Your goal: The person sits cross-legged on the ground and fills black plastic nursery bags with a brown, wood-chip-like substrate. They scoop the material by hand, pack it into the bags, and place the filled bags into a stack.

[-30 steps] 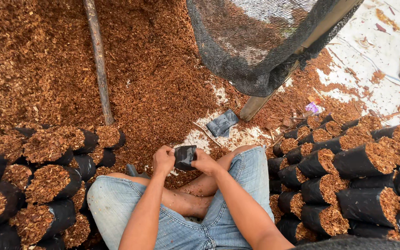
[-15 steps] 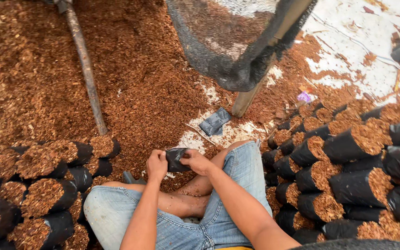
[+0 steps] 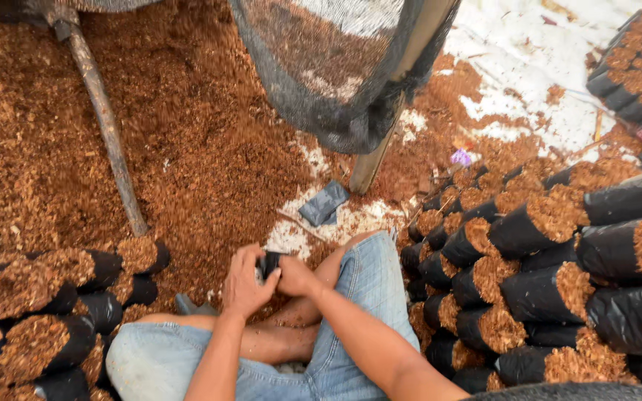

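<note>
Bag [image 3: 269, 263] is the thing in hand here, a small empty black plastic one, sitting low in the middle of the frame just above the person's crossed legs. Left hand [image 3: 245, 281] is curled around its left side, right hand [image 3: 296, 276] pinches the other side, so both sets of fingers are closed on the plastic, looks like at the mouth edge, though most of the bag is hidden behind the knuckles.

Handling-wise I'd guess it's super light and floppy, thin film, no stiffness at all. Probably a bit slick too, with walls that cling together. Best hold seems to be right at the rim with fingertips, one pinch per side, since grabbing the middle would just crumple it. Not fragile exactly, but thin plastic could tear if yanked.

Around it: brown sawdust heap [image 3: 187, 134] fills the upper left, with a wooden handle [image 3: 105, 134] lying across it. Another flat spare bag [image 3: 324, 203] lies on the white floor just above the hands. Filled bags [image 3: 536, 223] are stacked at the right, more filled ones [image 3: 39, 297] at lower left. Black mesh basket [image 3: 328, 74] hangs at top centre.
</note>
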